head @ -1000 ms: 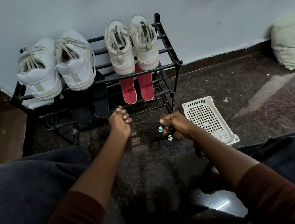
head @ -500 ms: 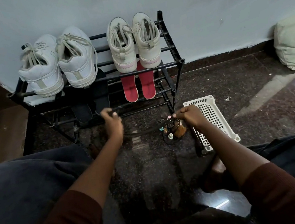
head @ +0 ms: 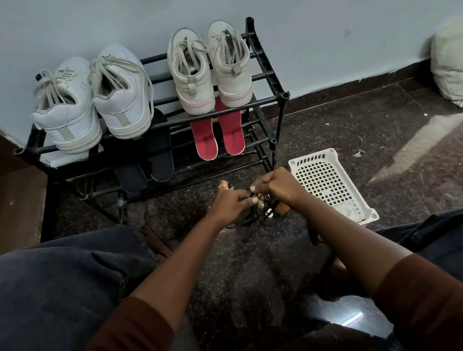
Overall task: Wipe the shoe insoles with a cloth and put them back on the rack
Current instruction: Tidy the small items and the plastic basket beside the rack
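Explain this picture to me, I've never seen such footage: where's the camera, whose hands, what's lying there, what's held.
No machine: one camera on a person's head looks down at their own hands. The left hand and right hand both pinch a tangled dark cord with small bits on it; what it is, I cannot tell. Ahead stands a black rack: white sneakers and beige shoes on top, red insoles and black insoles below them. A white basket lies on the floor beside it.

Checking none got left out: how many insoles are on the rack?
4. Two red insoles lie under the beige pair; two black ones under the white pair. More may hide inside them.
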`<state>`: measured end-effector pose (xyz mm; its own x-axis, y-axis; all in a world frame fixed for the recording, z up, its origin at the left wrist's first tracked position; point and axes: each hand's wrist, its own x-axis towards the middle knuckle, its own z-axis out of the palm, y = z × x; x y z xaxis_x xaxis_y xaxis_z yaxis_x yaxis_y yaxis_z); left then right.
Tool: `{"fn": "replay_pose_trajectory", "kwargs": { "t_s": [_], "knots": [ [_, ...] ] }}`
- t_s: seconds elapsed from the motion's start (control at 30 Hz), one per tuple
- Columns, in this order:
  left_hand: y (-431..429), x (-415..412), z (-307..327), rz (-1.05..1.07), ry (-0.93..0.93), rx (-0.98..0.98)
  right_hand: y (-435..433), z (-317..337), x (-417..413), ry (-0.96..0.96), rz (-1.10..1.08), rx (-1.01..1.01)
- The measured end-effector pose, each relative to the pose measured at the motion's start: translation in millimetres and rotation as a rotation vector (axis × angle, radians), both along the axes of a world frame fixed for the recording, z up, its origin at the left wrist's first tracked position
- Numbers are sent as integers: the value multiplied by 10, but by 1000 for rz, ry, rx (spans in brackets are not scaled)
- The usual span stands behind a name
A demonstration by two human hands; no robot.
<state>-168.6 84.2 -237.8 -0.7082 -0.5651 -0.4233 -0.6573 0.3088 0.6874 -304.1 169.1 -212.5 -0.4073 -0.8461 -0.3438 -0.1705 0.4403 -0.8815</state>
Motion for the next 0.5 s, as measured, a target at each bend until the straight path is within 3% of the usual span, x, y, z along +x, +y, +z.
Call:
{"fn": "replay_pose_trajectory", "kwargs": {
  "t_s": [0.27, 0.5],
  "knots": [
    [2, 1, -75, -15, 2, -1, 16, 34, 4, -64, 7, 17],
    [-132, 288, -246, -43, -249, -215, 26, 5, -172, -62, -97, 42]
  ]
}}
